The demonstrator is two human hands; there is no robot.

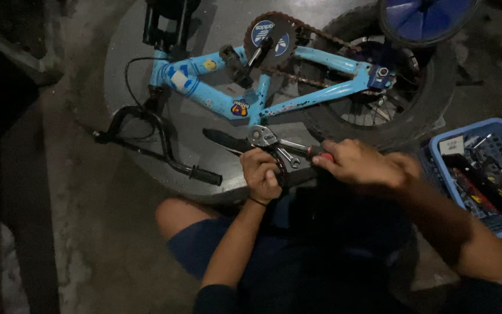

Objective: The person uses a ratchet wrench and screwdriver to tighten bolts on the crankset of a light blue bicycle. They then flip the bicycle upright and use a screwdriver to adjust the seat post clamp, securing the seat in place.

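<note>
near the knees, the left hand [261,174] is clenched around the bike saddle's [228,140] underside clamp, and the right hand [358,163] grips a red-handled adjustable wrench [274,139] whose steel head sits at the clamp. just beyond lies a small light-blue bicycle [297,99] on its side on the concrete floor [88,192], stickered, paint chipped, chain rusty. a blue plastic basket [498,224] of tools stands at right.
</note>
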